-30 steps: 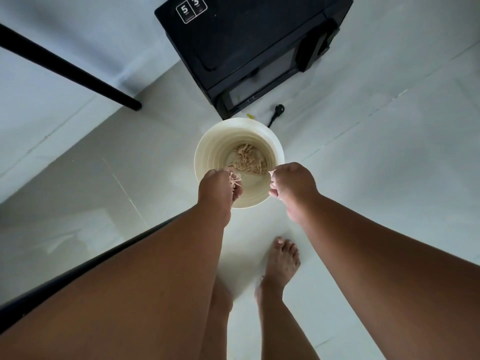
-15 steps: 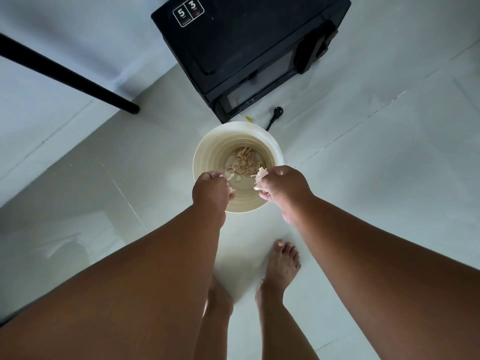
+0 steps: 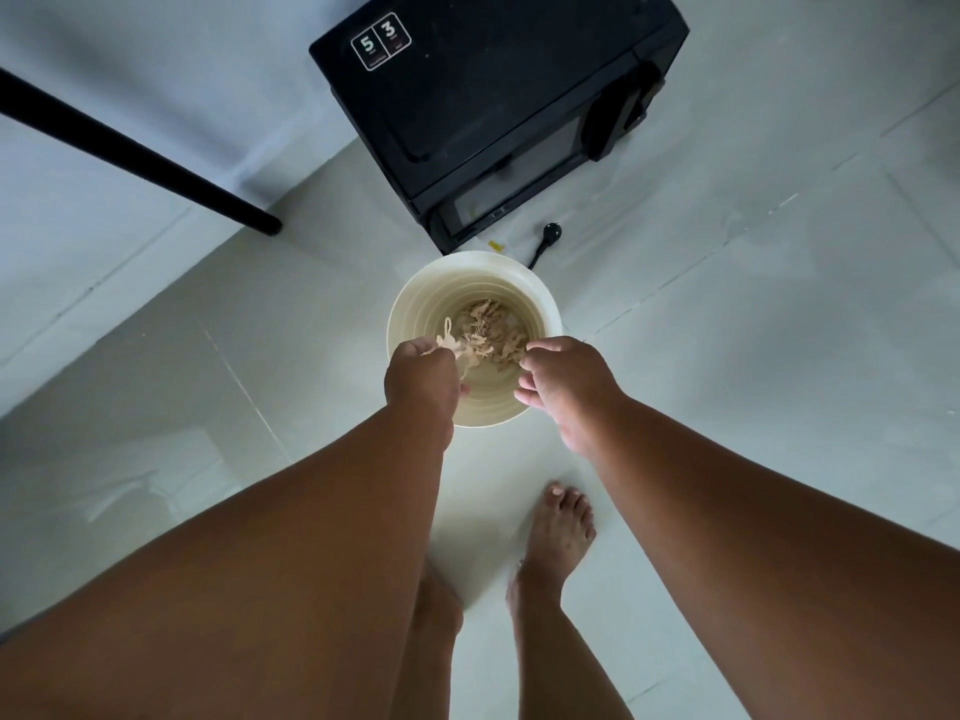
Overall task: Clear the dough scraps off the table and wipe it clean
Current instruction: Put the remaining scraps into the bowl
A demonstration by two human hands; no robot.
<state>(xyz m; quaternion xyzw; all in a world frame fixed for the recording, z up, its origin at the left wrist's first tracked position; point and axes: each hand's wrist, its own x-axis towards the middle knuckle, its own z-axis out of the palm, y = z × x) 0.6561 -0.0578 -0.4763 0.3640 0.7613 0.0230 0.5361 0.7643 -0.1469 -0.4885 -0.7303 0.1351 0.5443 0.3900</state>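
Your left hand (image 3: 422,379) grips a stringy tangle of dough scraps (image 3: 453,346) above the cream bucket (image 3: 545,309) on the floor, fingers curled round the strands. Your right hand (image 3: 563,379) hovers over the opposite rim with fingers loosely bent; no scrap shows in its grip, though the fingertips are turned away from the camera. More scraps lie heaped at the bucket's bottom (image 3: 485,324).

Sticky strands may cling to your left fingers instead of dropping, and a shake to free them could fling pieces past the rim onto the floor tiles (image 3: 727,356), near your bare foot (image 3: 561,532). The bucket stands just beside a black microwave (image 3: 488,96) and its loose plug (image 3: 550,232), so a nudge could tip it against them.

A sticker (image 3: 381,41) on the microwave's top shows the numerals 5 and 3; the smaller print beneath is too fine to read. The counter is out of view.
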